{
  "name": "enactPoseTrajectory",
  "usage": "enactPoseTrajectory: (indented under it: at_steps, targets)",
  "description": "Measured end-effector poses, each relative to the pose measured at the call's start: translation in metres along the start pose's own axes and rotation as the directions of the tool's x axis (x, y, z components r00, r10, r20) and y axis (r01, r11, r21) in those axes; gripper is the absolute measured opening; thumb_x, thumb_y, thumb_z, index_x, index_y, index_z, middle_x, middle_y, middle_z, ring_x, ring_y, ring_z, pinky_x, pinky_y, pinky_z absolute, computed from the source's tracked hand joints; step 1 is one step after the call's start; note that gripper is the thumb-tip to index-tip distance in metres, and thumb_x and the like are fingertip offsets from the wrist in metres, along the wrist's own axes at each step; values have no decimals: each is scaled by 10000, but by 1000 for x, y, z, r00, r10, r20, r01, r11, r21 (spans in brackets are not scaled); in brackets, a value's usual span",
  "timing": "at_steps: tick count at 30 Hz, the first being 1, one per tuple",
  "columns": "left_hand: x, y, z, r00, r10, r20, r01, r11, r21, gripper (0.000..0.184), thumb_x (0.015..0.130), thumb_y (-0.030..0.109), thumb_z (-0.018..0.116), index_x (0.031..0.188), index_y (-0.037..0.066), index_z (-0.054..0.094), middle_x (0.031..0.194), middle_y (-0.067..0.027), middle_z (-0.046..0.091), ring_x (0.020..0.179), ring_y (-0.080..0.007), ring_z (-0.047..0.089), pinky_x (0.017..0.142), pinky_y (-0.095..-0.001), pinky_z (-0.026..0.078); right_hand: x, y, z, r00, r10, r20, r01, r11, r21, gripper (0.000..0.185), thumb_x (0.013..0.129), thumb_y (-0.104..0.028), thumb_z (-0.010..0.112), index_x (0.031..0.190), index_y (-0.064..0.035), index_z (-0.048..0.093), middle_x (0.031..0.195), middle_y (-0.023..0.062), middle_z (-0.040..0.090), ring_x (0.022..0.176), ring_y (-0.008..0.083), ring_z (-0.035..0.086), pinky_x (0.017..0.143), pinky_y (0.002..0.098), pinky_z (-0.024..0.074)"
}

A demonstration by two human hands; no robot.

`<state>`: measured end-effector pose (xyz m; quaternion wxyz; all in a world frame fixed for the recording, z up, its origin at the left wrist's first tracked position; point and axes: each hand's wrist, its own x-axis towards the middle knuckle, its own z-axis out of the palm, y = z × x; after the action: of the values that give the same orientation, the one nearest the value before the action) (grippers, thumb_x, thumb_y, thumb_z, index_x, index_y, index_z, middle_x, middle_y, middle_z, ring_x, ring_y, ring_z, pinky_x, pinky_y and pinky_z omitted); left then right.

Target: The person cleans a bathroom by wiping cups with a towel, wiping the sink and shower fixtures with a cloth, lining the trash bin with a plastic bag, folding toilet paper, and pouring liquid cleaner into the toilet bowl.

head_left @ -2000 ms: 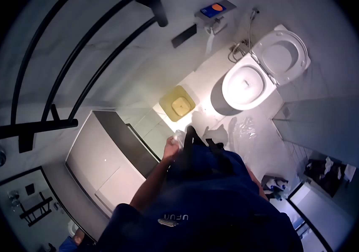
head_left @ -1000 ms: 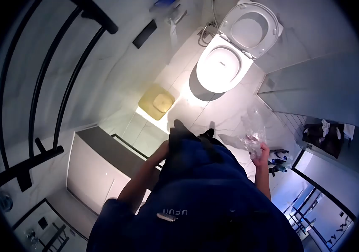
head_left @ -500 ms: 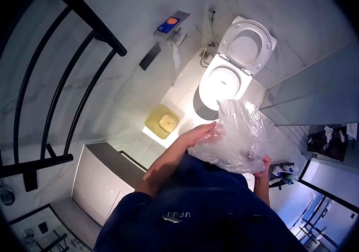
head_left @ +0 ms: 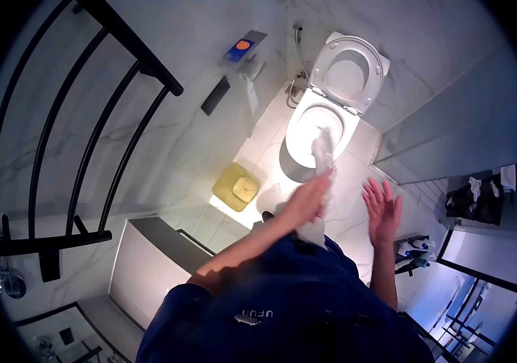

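Note:
A clear plastic bag (head_left: pixel 324 151), bunched into a narrow, partly blurred strip, hangs from my left hand (head_left: pixel 308 198), whose fingers are closed round it. The bag's upper end overlaps the toilet bowl in view, and its lower end reaches down to my dark blue shirt. My right hand (head_left: pixel 383 212) is raised to the right of the bag, fingers spread and nothing in it. Beyond my hands stands a white toilet (head_left: pixel 299 138) with its lid and seat up. A yellowish bin (head_left: pixel 222 185) sits on the floor left of my left hand.
A black towel rack (head_left: pixel 89 145) runs along the left wall. Below it is a light cabinet (head_left: pixel 143 266) with a dark top. A blue packet (head_left: pixel 234 53) lies on a wall shelf above a paper holder. A glass panel (head_left: pixel 464 127) and a rack of bottles (head_left: pixel 413 253) stand at right.
The bag went from lying in a heap on the floor to being spread between both hands, then gathered into a strip in my left hand. My right hand has let go and opened.

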<state>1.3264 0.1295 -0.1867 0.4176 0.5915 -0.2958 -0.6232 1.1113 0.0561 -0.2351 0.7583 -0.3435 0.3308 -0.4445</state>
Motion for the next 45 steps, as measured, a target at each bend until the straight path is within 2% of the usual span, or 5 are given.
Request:
enactPoseTrajectory:
  at_steps: [5,12,34,38,45]
  targets:
    - [7,-8,25,723,691,11,-656,681,326,355,930,166,413,1261,56,478,754,-117,614,537,-198,574,540,-310,472,9,34,102,984,45,174,-118,896,429,676,918,-559,225,1426,-117,169,1462,135,209,1338,303,211,1098,420,149]
    - [0,-9,28,570,822,-2,-556,387,736,479,897,222,376,1327,11,373,1427,-218,244,1351,-375,151,1085,-497,47,8,54,134,878,114,465,-389,735,555,603,940,-525,222,1425,-168,197,1457,34,246,1317,192,266,1064,399,244]
    - [-6,-25,21,649,760,-22,-365,337,868,592,808,282,472,1336,36,369,1421,-186,267,1334,-368,185,1070,-509,116,26,79,116,793,146,591,-483,742,465,606,925,-528,260,1431,-208,166,1468,67,213,1309,281,276,1019,596,217]
    - [29,-25,-20,670,721,-176,-78,304,949,519,845,252,435,1324,59,393,1390,-200,304,1300,-404,243,1047,-539,173,22,68,123,675,422,606,-695,86,714,649,904,-563,257,1430,-197,158,1485,86,145,1339,289,213,1031,606,193]
    - [8,10,-54,501,739,-450,-282,631,722,258,843,167,581,1059,30,550,1118,-154,523,1011,-252,500,861,-365,407,28,21,132,741,349,574,-632,652,418,648,902,-569,260,1420,-185,193,1464,98,216,1344,269,214,1082,514,170]
